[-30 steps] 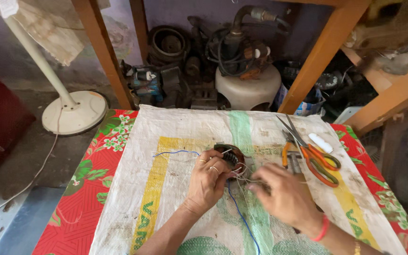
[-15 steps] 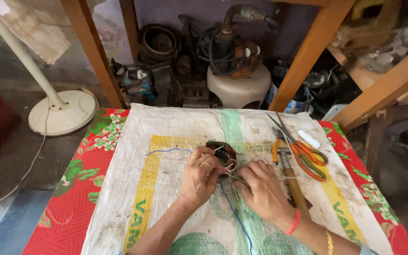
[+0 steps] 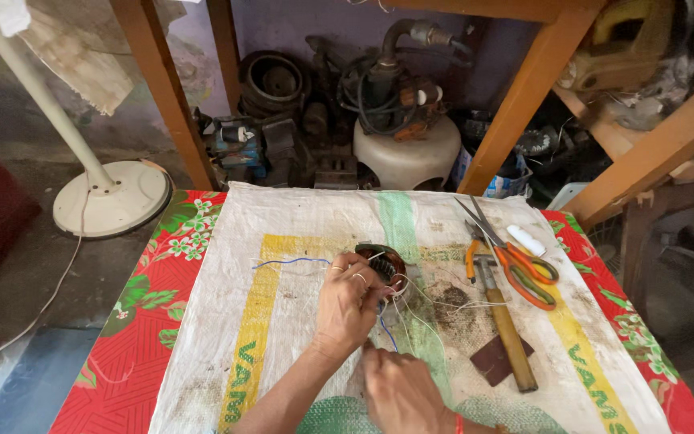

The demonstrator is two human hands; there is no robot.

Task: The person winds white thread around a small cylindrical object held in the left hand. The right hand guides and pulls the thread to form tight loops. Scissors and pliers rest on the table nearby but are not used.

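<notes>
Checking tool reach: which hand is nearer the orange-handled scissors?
Right. The right hand lies below-left of the scissors; the left hand sits farther left.

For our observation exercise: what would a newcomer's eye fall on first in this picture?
Two bare hands at the centre: the left hand grips a small round wire-wound coil, the right hand just below. Orange-handled scissors lie to the right on the white sack.

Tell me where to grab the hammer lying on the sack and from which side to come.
Grip the hammer on its wooden handle, probably near the middle, coming from above and from the near edge of the sack. It lies flat, its handle end pointing toward the person and bare, while the head end sits beside the orange-handled scissors and pliers, so that end is crowded.
</notes>
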